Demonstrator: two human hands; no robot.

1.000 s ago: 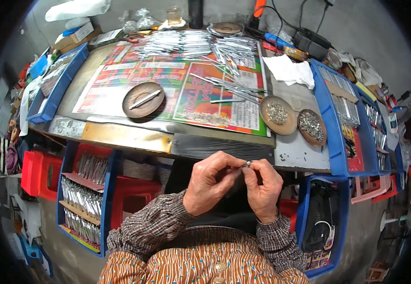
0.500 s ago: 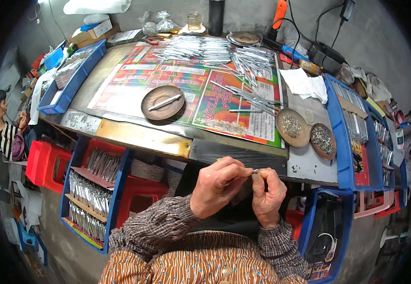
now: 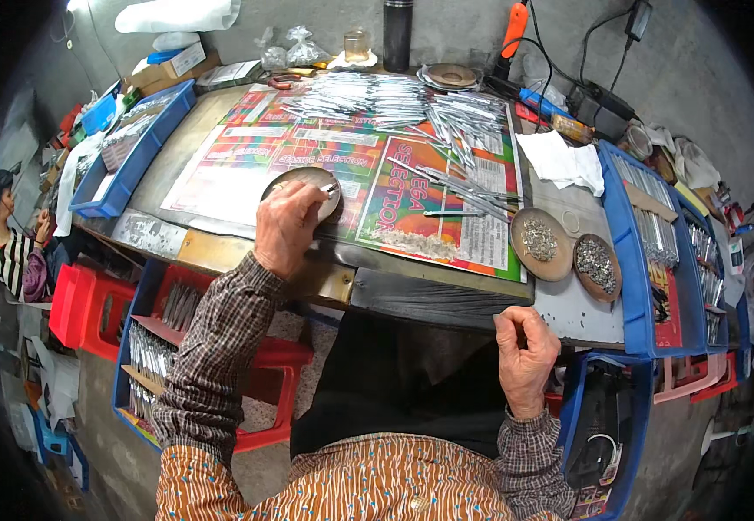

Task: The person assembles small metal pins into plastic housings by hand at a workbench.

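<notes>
Round metal dish (image 3: 300,184) on the printed sheet (image 3: 377,174), now reached by left hand (image 3: 286,227), fingers pinched over its rim; earlier joined with right hand (image 3: 525,358) at the lap. Right hand loosely curled near the table edge, contents unclear. Two dishes of small metal parts (image 3: 568,247) right, metal strips (image 3: 446,113) far.

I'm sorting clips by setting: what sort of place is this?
Probably a small hand-assembly workshop: a workbench strewn with thin metal rods, shallow dishes of small metal parts, and blue bins of stock.
</notes>
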